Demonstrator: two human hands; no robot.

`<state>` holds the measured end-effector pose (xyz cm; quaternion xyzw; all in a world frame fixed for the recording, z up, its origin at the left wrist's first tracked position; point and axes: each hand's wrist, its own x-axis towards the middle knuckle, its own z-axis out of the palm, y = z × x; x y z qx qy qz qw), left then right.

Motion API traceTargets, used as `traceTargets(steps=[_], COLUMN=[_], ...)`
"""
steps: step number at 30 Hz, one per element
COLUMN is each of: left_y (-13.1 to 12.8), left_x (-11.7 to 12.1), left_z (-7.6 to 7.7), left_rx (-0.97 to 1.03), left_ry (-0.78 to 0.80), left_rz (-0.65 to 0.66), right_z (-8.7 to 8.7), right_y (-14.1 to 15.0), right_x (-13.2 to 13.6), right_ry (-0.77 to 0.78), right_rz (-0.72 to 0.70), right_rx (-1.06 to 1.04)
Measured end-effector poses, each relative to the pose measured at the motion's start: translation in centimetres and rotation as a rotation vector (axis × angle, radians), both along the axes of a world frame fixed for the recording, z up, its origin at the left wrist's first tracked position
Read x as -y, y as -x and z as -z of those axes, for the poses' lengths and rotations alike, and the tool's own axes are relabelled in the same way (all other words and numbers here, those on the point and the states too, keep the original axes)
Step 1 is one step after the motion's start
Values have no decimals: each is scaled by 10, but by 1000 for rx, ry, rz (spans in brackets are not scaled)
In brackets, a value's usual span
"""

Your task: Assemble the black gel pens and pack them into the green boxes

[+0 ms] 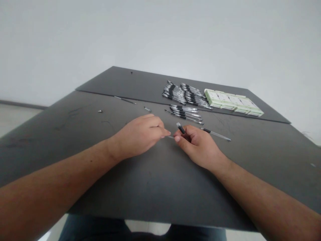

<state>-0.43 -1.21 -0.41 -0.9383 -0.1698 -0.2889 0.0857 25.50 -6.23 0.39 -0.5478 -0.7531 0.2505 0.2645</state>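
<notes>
My left hand (pixel 147 133) is closed, its thumb and forefinger pinching one end of a thin greyish rod (pixel 171 137), which looks like a pen part. The rod's other end reaches the fingertips of my right hand (pixel 197 142). That hand is closed too, with a black pen piece with a clear tip (pixel 180 128) sticking up between its fingers. How the piece and the rod relate inside the fingers is hidden. Just beyond my right hand lies a clear pen barrel with a black grip (pixel 217 134).
Past my hands is a small group of pens (pixel 187 114), then two larger pen piles (pixel 175 92) (pixel 195 96). Pale green boxes (pixel 233 102) stand at the right. A pen refill (pixel 125 100), a pen cap (pixel 147 109) and a small metallic tip (pixel 100 111) lie farther left on the dark table (pixel 150 187).
</notes>
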Motion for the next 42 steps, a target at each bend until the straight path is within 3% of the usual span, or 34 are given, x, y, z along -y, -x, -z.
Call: traceTargets(steps=[12, 16, 18, 22, 25, 28, 31, 34, 42], left_y=[-3, -6, -5, 1, 3, -1, -9, -14, -14], left_x=[6, 10, 14, 17, 7, -7, -9, -2, 5], left_z=[1, -3, -6, -10, -5, 5, 9, 5, 2], left_rx=[-68, -50, 77, 522, 738, 847, 993, 1077, 1056], left_ry=[-23, 40, 78, 130, 367, 797, 1067, 1141, 1102], left_rz=[-72, -120, -166, -335, -392, -280, -148, -98, -70], right_z=[2, 3, 3, 9, 18, 24, 23, 20, 19], right_y=[3, 4, 2, -3, -7, -9, -9, -9, -9], right_x=[-1, 0, -1, -6, -11, -14, -14, -13, -12], right_ry=[54, 22, 15, 59, 110, 156, 184, 195, 193], right_rz=[-48, -58, -42, 26, 53, 42, 15, -11, -22], right_rx=[47, 46, 14, -145, -281, -333, -339, -327, -301])
